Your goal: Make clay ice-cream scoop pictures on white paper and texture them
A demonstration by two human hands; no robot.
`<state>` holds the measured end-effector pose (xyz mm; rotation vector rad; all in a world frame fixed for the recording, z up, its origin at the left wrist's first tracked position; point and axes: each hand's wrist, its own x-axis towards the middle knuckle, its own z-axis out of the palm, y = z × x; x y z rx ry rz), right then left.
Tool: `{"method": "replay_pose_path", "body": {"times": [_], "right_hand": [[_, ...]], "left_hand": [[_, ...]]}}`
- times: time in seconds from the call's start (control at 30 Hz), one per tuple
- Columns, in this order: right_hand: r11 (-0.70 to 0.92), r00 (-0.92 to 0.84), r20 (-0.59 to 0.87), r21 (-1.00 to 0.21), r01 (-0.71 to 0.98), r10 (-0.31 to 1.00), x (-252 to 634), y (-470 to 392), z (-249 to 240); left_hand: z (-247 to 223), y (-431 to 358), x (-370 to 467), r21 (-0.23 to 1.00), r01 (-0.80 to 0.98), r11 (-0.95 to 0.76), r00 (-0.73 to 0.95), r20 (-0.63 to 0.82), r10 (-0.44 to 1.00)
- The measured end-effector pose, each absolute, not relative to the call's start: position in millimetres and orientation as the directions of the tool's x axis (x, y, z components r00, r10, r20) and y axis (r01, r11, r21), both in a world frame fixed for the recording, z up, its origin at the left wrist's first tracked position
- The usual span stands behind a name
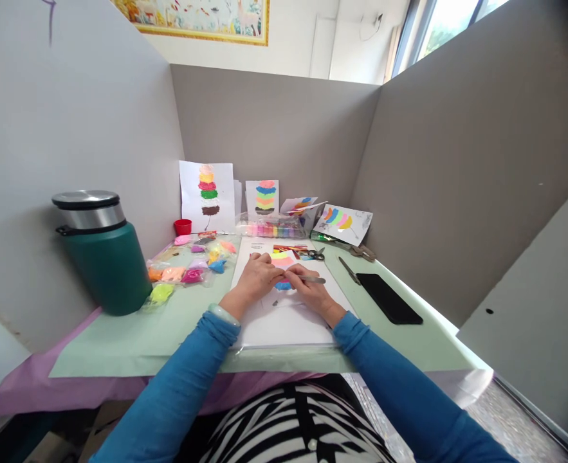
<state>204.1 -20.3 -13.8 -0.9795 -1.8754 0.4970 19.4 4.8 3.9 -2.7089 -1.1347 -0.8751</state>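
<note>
A small white card with yellow, pink and blue bands (282,259) lies on large white paper (284,331) in the middle of the table. My left hand (259,278) rests on the card's left side, its fingers bent and close together; what they hold, if anything, is hidden. My right hand (310,289) is at the card's right side, closed around a thin grey metal tool (315,280) that points left. The fingertips of both hands nearly meet over the coloured bands.
Bags of coloured clay (193,275) and a green bottle (107,263) stand left. Behind are scissors (316,254), a tray of colours (274,229) and propped pictures (208,196). At right lie a black phone (388,298) and a knife (349,270).
</note>
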Motion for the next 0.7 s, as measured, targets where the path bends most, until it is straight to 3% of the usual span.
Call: {"method": "replay_pose_path", "body": {"times": [0.17, 0.33, 0.53, 0.7], "right_hand": [[0.445, -0.058, 0.442, -0.891, 0.088, 0.895, 206.7, -11.0, -9.9], [0.349, -0.084, 0.359, -0.930, -0.118, 0.929, 206.1, -10.3, -7.1], [0.413, -0.240, 0.405, -0.911, -0.019, 0.882, 200.7, -10.7, -9.6], [0.468, -0.077, 0.467, -0.884, -0.006, 0.881, 201.4, -3.0, -16.5]], "left_hand": [[4.9, 2.9, 19.6, 0.217, 0.691, -0.690, 0.520, 0.513, 0.683], [0.1, 5.4, 22.6, 0.292, 0.678, -0.674, 0.514, 0.467, 0.719], [5.3, -1.7, 22.0, 0.459, 0.611, -0.644, 0.558, 0.327, 0.763], [9.8, -2.7, 18.7, 0.537, 0.657, -0.529, 0.397, 0.350, 0.848]]}}
